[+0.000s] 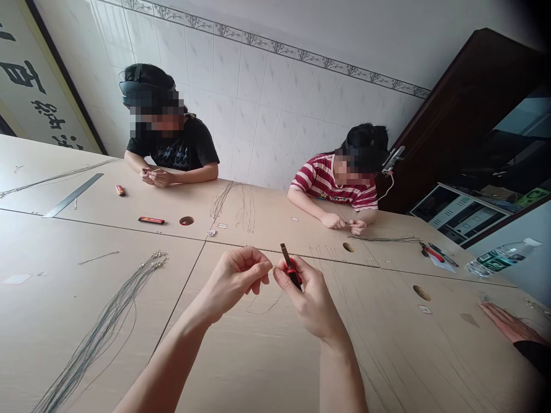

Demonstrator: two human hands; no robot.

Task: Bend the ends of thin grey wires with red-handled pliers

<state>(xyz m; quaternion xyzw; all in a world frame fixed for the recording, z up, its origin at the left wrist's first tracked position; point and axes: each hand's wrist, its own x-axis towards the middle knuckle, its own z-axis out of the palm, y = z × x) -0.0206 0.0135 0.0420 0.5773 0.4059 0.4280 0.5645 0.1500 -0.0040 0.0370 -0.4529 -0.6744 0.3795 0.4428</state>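
Observation:
My left hand point(243, 276) is closed in a pinch on the end of a thin cord, its thumb and index finger almost touching my right fingertips. Below the hands a thin cord point(263, 313) hangs in a loose loop. My right hand point(310, 295) is closed around a slim black-and-red tool point(286, 258), whose dark flat end points up and away from me. Its exact kind is unclear. The right thumb and index finger also meet near the cord end, where a tiny bit is too small to make out.
A bundle of grey cords point(109, 318) with metal clasps lies at left. Two people sit opposite, hands on the table. Around are a steel ruler point(74, 195), a red-and-black object point(151, 220), pliers point(431, 252), a water bottle point(499, 259) and another person's hand point(512, 324) at right.

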